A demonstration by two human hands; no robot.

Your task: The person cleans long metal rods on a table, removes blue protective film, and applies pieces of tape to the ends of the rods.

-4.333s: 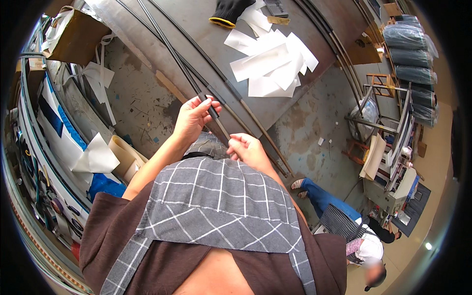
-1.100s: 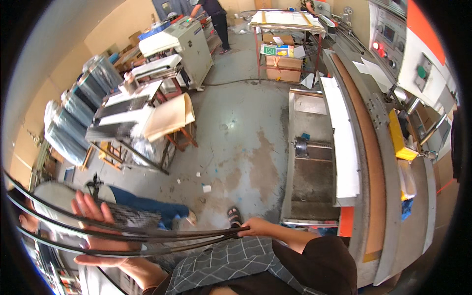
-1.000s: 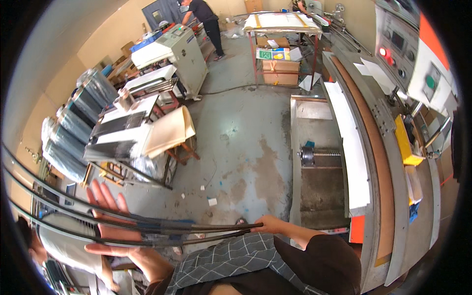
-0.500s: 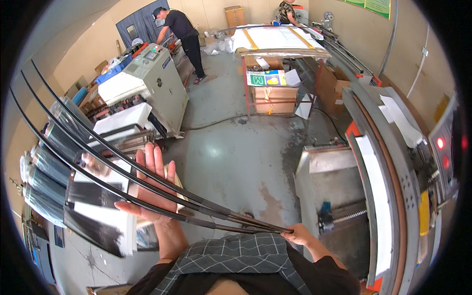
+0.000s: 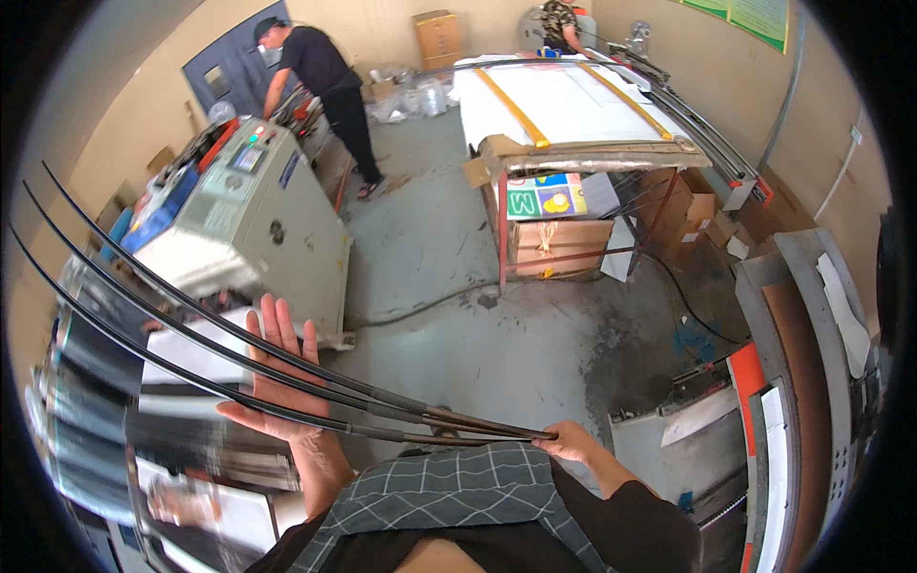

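Note:
Three long, thin black rods [image 5: 482, 426], brownish toward their thicker ends, run from the centre of the view to the upper left, bowing as they spread apart. My right hand [image 5: 573, 443] is closed round their gathered thick ends, just in front of my checked apron [image 5: 449, 482]. Under the rods, my left hand [image 5: 273, 393] is palm up with its fingers stretched out. The rods lie across that palm and fingers, which do not close round them.
A grey-green machine [image 5: 287, 229] stands left, beside a person in black [image 5: 330, 62]. White-covered table [image 5: 611, 115] ahead, boxes [image 5: 559, 246] below it. Another person [image 5: 559, 29] is beyond. Machinery [image 5: 798, 334] lines the right; wrapped rolls [image 5: 86, 411] stand left.
My view has turned left and moved forward; the table and the grey-green machine appear closer. Both hands keep their hold and support of the rods.

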